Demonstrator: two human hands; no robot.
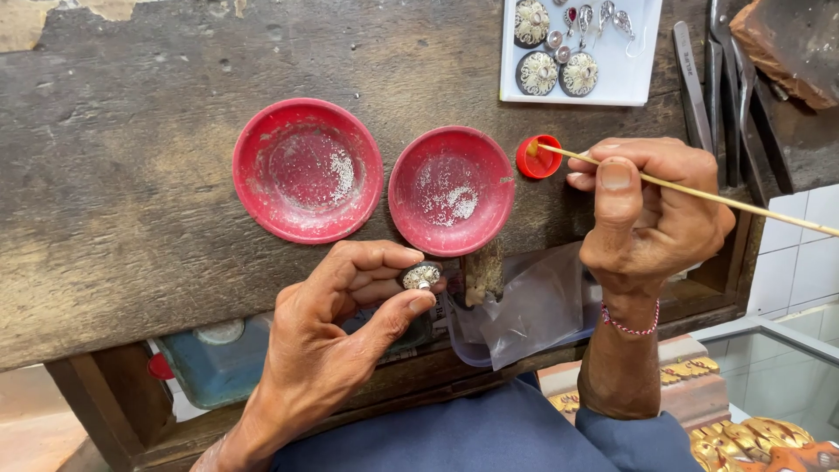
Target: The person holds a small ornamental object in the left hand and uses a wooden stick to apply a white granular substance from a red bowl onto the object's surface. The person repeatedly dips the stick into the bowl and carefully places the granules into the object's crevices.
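Left hand (336, 328) pinches a small round silver filigree piece (421, 276) between thumb and fingertips, face up over the worn wooden bench edge (131, 245), likely for access. Right hand (651, 210) grips a thin bamboo stick (699, 190) pen-style, fingers pressed together, tip dipped in a small red cap (538, 158). Two red round dishes (308, 170) holding pale granules sit near, within reach.

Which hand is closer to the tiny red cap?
Right. The right hand is just beside the tiny red cap, dipping a thin stick into it. The left hand is lower down, holding a small round ornament.
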